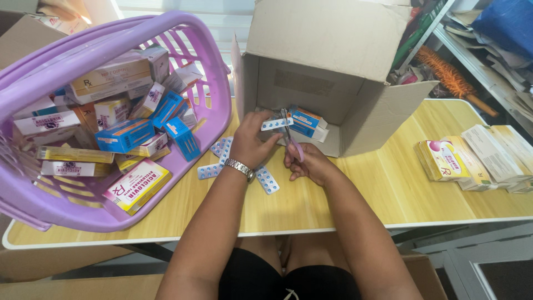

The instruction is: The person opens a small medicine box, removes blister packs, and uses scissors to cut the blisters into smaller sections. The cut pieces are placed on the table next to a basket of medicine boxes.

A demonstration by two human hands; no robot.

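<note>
My left hand (251, 139), with a silver watch on its wrist, pinches a blue-and-white blister strip of pills (276, 124) at the mouth of a cardboard box (327, 61) lying on its side. My right hand (308, 163) grips scissors with purple handles (291, 136), whose blades meet the strip. Several more blister strips (266, 179) lie on the wooden table (355, 189) under and beside my left wrist. A blue and orange medicine carton (306, 119) sits inside the box.
A tilted purple plastic basket (72, 205) full of medicine cartons fills the left of the table. A stack of yellow and white cartons (469, 158) lies at the right. Shelves with papers and an orange brush stand behind at the right.
</note>
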